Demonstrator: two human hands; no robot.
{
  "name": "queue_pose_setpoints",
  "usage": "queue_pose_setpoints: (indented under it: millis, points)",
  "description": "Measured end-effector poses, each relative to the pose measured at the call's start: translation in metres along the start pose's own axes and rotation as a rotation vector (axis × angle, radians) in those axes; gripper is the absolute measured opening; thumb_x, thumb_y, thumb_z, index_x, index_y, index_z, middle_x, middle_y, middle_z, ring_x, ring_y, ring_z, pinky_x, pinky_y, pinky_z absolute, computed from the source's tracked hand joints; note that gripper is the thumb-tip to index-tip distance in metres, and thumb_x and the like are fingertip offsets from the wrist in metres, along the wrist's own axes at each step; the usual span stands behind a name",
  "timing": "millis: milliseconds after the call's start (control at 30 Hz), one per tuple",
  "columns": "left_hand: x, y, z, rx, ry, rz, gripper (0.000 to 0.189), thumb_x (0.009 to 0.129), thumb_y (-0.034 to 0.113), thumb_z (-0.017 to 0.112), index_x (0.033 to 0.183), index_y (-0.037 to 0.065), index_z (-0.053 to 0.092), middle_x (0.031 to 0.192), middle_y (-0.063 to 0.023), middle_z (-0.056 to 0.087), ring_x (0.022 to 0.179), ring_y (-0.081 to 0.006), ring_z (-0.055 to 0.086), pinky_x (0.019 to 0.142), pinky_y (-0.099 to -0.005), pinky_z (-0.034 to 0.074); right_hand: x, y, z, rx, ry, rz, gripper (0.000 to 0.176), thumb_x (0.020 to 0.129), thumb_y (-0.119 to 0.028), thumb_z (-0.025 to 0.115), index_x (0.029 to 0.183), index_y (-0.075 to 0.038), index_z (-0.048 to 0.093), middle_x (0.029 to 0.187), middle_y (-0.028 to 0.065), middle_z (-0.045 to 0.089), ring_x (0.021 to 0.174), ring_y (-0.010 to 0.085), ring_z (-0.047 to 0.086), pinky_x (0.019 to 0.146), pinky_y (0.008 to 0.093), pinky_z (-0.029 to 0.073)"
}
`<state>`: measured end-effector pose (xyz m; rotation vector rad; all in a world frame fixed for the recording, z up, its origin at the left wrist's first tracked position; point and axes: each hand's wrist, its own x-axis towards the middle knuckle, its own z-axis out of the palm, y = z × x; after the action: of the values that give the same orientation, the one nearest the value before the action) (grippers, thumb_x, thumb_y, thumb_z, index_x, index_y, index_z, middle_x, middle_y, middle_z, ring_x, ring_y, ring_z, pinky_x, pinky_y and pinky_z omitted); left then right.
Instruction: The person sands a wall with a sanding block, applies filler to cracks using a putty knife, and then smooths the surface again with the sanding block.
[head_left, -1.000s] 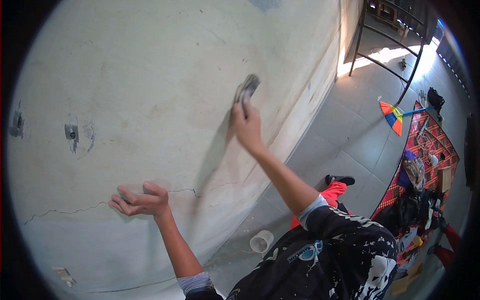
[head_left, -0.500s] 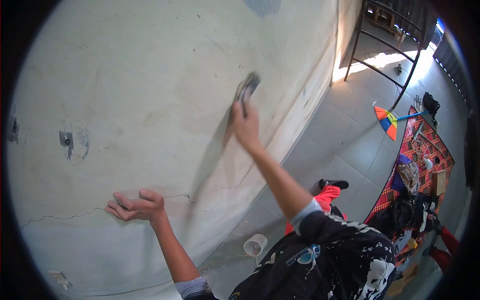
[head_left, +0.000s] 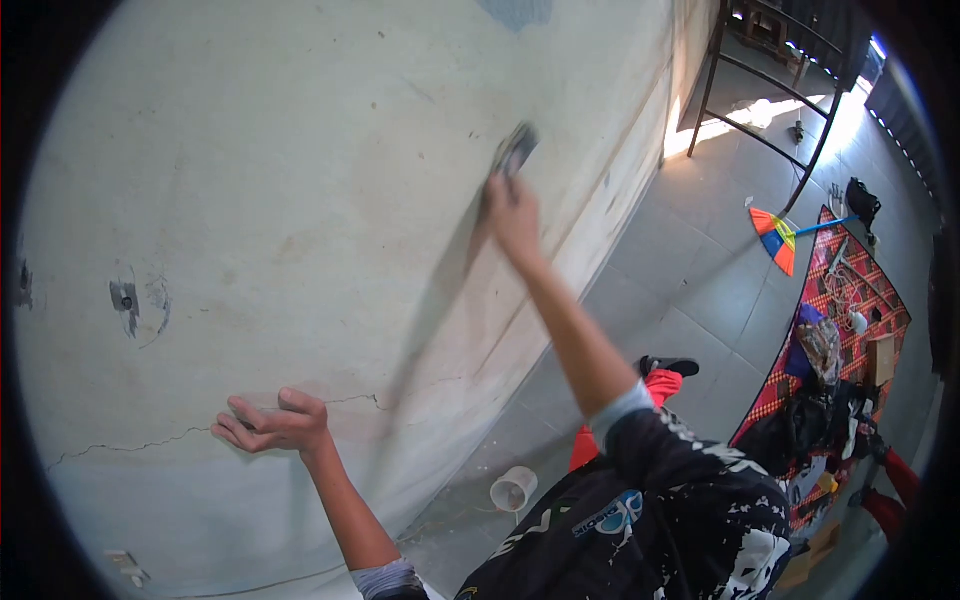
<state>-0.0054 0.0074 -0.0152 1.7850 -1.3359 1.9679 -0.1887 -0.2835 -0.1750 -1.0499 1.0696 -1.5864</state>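
My right hand (head_left: 515,215) is closed around a dark, flat hand tool (head_left: 517,150), whose face lies against the pale wall (head_left: 300,200). The hand is slightly blurred, and a long shadow falls below it. Lower down and to the left, my left hand (head_left: 275,422) is at the wall beside a thin crack (head_left: 150,443), fingers apart and somewhat bent, holding nothing. An anchor hole (head_left: 124,296) with a dark patch around it shows at the left of the wall.
A white bucket (head_left: 513,489) stands on the grey tiled floor (head_left: 690,290). To the right are a colourful broom (head_left: 773,242), a metal frame (head_left: 765,75) and a red patterned mat (head_left: 770,400) with bags and a box. Another person's red-clad leg (head_left: 902,478) shows at the right edge.
My right hand has moved up and to the right along the wall with the tool. My left hand has hardly moved.
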Motion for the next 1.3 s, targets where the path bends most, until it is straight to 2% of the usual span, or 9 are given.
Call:
queue_pose_setpoints:
  millis: [167,400,600,733,867,1033,1133,1167,1300]
  points:
    - [-0.003,-0.003,-0.003,0.022,-0.028,0.021,0.061,0.095,0.032,0.045,0.140,-0.007,0.034,0.137,-0.0237,0.025,0.135,-0.0485,0.024,0.109,-0.0638,0.029,-0.003,0.000,-0.007,-0.098,-0.020,-0.086,0.044,0.094,-0.026,0.058,0.124,0.006,0.059,0.077,0.0270,0.066,0.077,0.0363,0.068,0.074,0.0430,0.051]
    - [-0.004,0.001,-0.002,0.005,-0.023,-0.005,0.062,0.096,0.034,0.045,0.142,-0.006,0.032,0.137,-0.0245,0.024,0.137,-0.0493,0.021,0.109,-0.0663,0.027,0.127,0.041,-0.031,0.064,0.011,0.090,0.041,0.098,-0.030,0.056,0.109,0.009,0.063,0.076,0.0109,0.065,0.070,0.0208,0.060,0.067,0.0349,0.049]
    - [-0.008,-0.002,-0.003,0.020,-0.041,0.006,0.060,0.096,0.034,0.044,0.139,-0.008,0.035,0.138,-0.0246,0.024,0.138,-0.0501,0.020,0.107,-0.0630,0.031,-0.013,-0.030,-0.007,-0.068,-0.121,0.017,0.051,0.095,-0.031,0.058,0.132,0.004,0.055,0.107,0.0317,0.063,0.100,0.0393,0.060,0.092,0.0422,0.045]
    - [-0.007,0.000,-0.001,0.022,-0.026,0.001,0.060,0.096,0.034,0.044,0.139,-0.007,0.035,0.138,-0.0241,0.025,0.137,-0.0499,0.021,0.107,-0.0629,0.031,0.109,-0.013,-0.026,-0.184,-0.015,-0.057,0.045,0.098,-0.034,0.053,0.111,0.009,0.063,0.078,0.0282,0.066,0.075,0.0391,0.068,0.072,0.0430,0.051]
    - [-0.003,0.002,-0.001,-0.014,0.002,-0.001,0.060,0.095,0.033,0.044,0.139,-0.006,0.035,0.136,-0.0236,0.026,0.135,-0.0458,0.024,0.110,-0.0659,0.027,0.140,-0.010,-0.039,0.013,-0.055,0.096,0.046,0.096,-0.034,0.056,0.115,0.008,0.063,0.086,0.0272,0.068,0.081,0.0370,0.068,0.074,0.0409,0.050]
    - [-0.003,-0.001,-0.001,-0.017,0.011,0.001,0.059,0.096,0.033,0.044,0.139,-0.006,0.035,0.136,-0.0226,0.026,0.136,-0.0451,0.024,0.110,-0.0656,0.027,0.001,0.009,0.002,-0.255,0.072,-0.405,0.044,0.094,-0.032,0.058,0.123,0.000,0.063,0.084,0.0259,0.067,0.079,0.0333,0.067,0.076,0.0377,0.050]
    - [-0.005,0.000,-0.002,-0.007,-0.007,0.003,0.059,0.096,0.033,0.044,0.139,-0.006,0.034,0.137,-0.0223,0.026,0.137,-0.0455,0.023,0.110,-0.0653,0.028,0.038,0.016,-0.005,-0.260,0.116,-0.513,0.042,0.093,-0.032,0.059,0.122,-0.001,0.064,0.072,0.0250,0.065,0.069,0.0341,0.065,0.070,0.0406,0.051]
    - [-0.006,-0.001,-0.002,-0.001,-0.013,0.000,0.060,0.096,0.034,0.044,0.139,-0.006,0.034,0.137,-0.0223,0.025,0.137,-0.0457,0.023,0.110,-0.0652,0.028,0.069,-0.009,-0.025,-0.193,-0.139,-0.135,0.043,0.093,-0.032,0.059,0.120,0.001,0.064,0.073,0.0248,0.066,0.068,0.0337,0.065,0.070,0.0411,0.051]
    - [-0.006,0.000,-0.001,-0.015,0.001,-0.004,0.060,0.096,0.034,0.045,0.140,-0.005,0.034,0.138,-0.0227,0.024,0.137,-0.0458,0.022,0.110,-0.0651,0.028,0.148,-0.011,-0.035,-0.030,-0.067,-0.010,0.040,0.096,-0.031,0.056,0.111,0.006,0.066,0.080,0.0167,0.068,0.071,0.0224,0.062,0.068,0.0358,0.049]
